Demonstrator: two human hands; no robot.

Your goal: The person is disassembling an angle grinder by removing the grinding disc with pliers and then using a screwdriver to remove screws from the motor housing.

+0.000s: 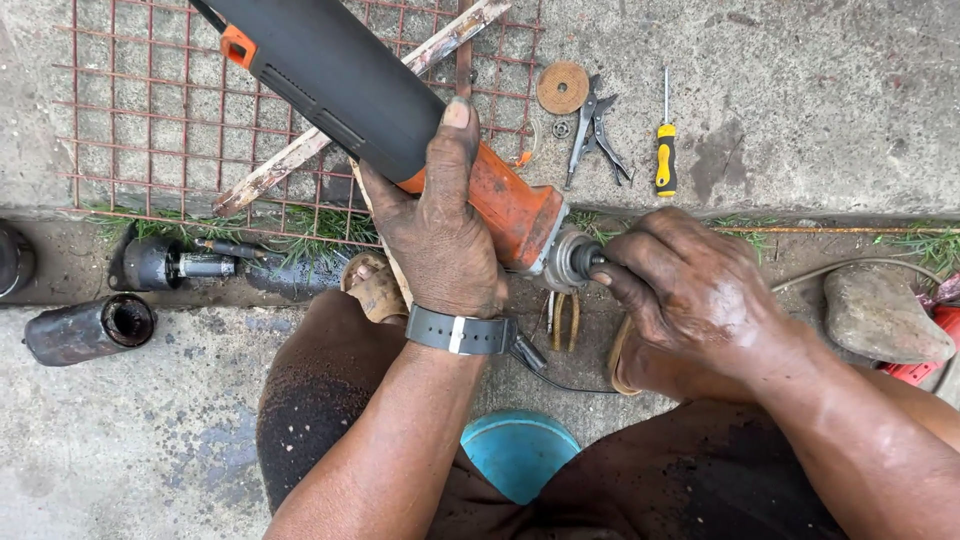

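Nearby, grinding disc (562, 87), pliers (596, 128), screwdriver (665, 150), wire mesh (130, 110)

A rusty wire mesh (130, 110), locking pliers (595, 130), a yellow-handled screwdriver (665, 160) and a stone (885, 315) lie about.

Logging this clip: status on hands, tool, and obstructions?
Left hand gripping grinder body. Right hand fingers on spindle; no disc mounted. Disc, pliers, screwdriver on concrete beyond. Nothing blocking.
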